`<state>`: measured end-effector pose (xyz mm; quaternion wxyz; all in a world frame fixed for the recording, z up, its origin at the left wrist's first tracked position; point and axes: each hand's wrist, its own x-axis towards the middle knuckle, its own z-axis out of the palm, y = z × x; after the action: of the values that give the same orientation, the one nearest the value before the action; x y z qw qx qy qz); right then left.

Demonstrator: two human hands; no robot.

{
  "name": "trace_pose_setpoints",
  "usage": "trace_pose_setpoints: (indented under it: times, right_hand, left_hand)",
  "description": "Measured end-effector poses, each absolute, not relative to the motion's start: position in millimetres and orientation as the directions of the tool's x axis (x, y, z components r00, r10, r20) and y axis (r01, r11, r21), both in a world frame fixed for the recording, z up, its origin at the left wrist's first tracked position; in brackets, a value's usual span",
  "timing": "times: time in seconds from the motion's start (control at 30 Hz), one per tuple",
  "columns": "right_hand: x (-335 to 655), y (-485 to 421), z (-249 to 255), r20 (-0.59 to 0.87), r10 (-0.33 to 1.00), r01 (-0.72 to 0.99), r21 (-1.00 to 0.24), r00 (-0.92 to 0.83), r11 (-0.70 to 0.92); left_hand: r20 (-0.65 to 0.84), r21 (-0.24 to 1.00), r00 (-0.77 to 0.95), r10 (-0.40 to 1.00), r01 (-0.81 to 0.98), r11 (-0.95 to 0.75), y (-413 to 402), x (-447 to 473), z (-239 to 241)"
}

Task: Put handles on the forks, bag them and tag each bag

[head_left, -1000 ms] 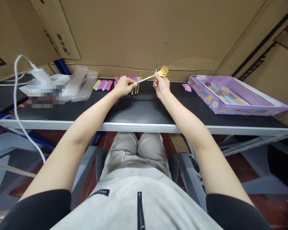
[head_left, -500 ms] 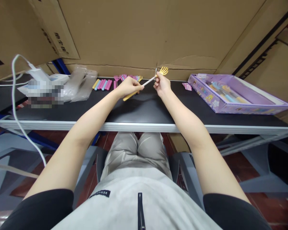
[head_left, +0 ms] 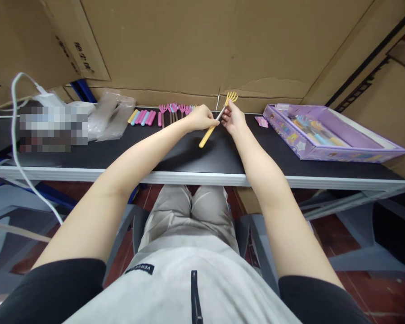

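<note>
A yellow back scratcher [head_left: 206,137] with a clawed head and a metal rod is held in the air above the black tabletop, slanting up to the right. My left hand [head_left: 201,119] pinches it where the yellow handle meets the rod. Just below the claw, my right hand [head_left: 233,118] has its fingers closed around the rod's upper end. Behind my left hand lies a row of back scratcher heads [head_left: 173,109] in pink, blue and yellow, partly hidden by that hand. Several short coloured handles [head_left: 142,118] lie left of them.
On the right stands an open purple display box [head_left: 337,155] with more back scratchers inside. A small pink packet [head_left: 262,121] lies beside it. Clear plastic bags [head_left: 113,117] and a white cable [head_left: 15,130] occupy the left. Cardboard [head_left: 189,45] walls the back edge.
The back scratcher has turned steeper, its handle end swinging right and slightly down. My left hand has moved right, closer to my right hand, and less of the metal rod shows.
</note>
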<state>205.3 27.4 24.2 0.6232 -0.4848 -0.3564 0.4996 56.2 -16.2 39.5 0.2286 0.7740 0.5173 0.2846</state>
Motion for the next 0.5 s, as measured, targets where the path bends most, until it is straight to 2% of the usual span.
trace_pose_setpoints:
  times: [0.13, 0.3, 0.5]
  right_hand:
    - [221, 35, 23, -0.019, 0.953, -0.206, -0.978, 0.302, 0.046]
    - [231, 33, 23, -0.040, 0.923, -0.215, -0.976, 0.383, 0.047]
    - [229, 29, 23, -0.038, 0.912, -0.214, -0.975, 0.409, 0.056]
  left_hand:
    - [0.231, 0.650, 0.189, 0.954, 0.700, -0.296, 3, 82, 38]
    - [0.185, 0.526, 0.054, 0.981, 0.838, -0.145, 21, 101, 27]
    - [0.121, 0.437, 0.042, 0.992, 0.895, -0.091, 23, 105, 21]
